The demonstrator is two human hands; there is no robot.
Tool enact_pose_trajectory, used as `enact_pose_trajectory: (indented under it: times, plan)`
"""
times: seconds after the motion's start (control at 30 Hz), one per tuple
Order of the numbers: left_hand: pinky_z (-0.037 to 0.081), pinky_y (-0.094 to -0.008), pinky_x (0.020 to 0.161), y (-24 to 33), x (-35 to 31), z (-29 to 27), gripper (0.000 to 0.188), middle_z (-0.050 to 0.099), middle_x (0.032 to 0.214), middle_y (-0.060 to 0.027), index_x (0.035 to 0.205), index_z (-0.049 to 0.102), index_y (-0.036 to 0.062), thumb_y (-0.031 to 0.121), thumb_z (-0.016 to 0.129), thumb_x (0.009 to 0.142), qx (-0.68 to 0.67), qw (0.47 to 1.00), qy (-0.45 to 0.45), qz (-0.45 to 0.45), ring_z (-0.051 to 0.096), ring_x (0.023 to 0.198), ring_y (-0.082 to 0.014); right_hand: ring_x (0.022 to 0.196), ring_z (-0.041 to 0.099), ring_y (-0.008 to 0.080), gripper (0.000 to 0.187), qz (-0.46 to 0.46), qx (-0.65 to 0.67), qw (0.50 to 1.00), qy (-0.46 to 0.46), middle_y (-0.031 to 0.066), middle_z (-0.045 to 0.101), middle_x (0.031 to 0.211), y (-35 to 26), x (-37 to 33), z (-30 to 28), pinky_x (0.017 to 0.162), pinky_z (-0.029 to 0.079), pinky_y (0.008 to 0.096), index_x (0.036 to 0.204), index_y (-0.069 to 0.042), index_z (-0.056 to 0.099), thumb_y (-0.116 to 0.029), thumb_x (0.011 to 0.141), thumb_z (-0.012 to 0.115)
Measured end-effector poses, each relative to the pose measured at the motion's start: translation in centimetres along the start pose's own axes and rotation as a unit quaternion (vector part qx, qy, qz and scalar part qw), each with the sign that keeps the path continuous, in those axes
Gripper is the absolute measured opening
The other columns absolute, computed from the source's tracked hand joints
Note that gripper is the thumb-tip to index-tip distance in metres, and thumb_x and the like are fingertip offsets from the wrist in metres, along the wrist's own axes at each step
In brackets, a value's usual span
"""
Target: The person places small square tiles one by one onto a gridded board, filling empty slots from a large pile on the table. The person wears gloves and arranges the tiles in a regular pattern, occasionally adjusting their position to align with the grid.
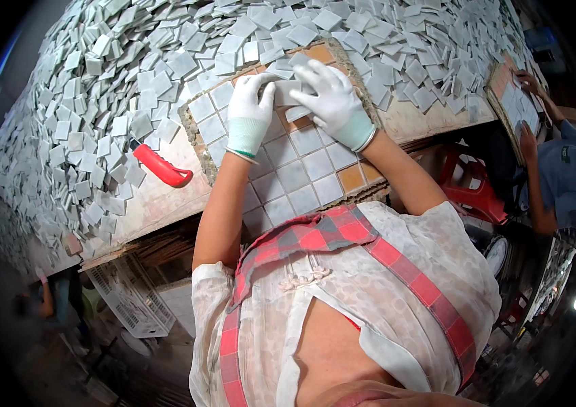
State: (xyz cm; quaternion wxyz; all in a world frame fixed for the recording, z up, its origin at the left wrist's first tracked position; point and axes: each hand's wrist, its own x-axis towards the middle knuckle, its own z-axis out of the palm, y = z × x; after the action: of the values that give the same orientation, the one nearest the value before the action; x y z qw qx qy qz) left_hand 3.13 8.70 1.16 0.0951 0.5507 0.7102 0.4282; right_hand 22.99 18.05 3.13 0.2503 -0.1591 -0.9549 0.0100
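A tray-like board with a rough, crusted rim lies before me, its cells partly filled with square white and grey stone tiles. Bare orange-brown cells show in a few places. Over the board's upper part, my left hand, in a white glove with a mint cuff, has its thumb and fingers closed at the left end of grey tiles. My right hand, gloved likewise, curls its fingers and thumb around their right end. Fingers partly hide these tiles, so how many are held is unclear.
Loose square tiles heap along the far and left sides of the table. A red-handled tool lies left of the board. At right, another person's hands touch a second board. Below stand a red plastic stool and white crate.
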Motion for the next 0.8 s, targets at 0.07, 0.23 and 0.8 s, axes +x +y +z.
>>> enact_pose_trajectory:
  times: [0.07, 0.23, 0.8]
  plan:
    - [0.055, -0.0360, 0.088, -0.4, 0.0, 0.3, 0.024, 0.068, 0.111, -0.0131, 0.121, 0.073, 0.0050, 0.013, 0.067, 0.099, -0.022, 1.000, 0.008, -0.003, 0.069, 0.096, -0.0274, 0.130, 0.057, 0.0282, 0.040, 0.002, 0.066, 0.998, -0.006, 0.0059, 0.061, 0.142, -0.1, -0.7, -0.5, 0.109, 0.044, 0.0455, 0.113, -0.014, 0.072, -0.010, 0.074, 0.077]
    - [0.055, -0.0375, 0.093, 1.0, -0.7, -0.4, 0.040, 0.067, 0.117, -0.0157, 0.127, 0.070, 0.0048, 0.016, 0.080, 0.090, -0.056, 0.998, -0.013, -0.026, 0.068, 0.102, -0.0304, 0.094, 0.066, 0.0331, 0.016, 0.245, 0.336, 0.904, -0.099, 0.0135, 0.070, 0.105, 1.2, -2.8, -2.8, 0.084, 0.051, 0.0412, 0.098, -0.004, 0.069, -0.018, 0.094, 0.073]
    - [0.055, -0.0246, 0.071, 2.3, -3.0, -3.8, 0.024, 0.070, 0.095, -0.0024, 0.119, 0.069, 0.0006, 0.020, 0.061, 0.107, -0.350, 0.887, -0.076, -0.292, 0.067, 0.083, -0.0100, 0.099, 0.069, 0.0213, 0.047, 0.295, 0.544, 0.779, -0.107, 0.0105, 0.071, 0.116, -3.1, 1.8, -1.2, 0.090, 0.056, 0.0332, 0.137, -0.005, 0.064, -0.023, 0.095, 0.073]
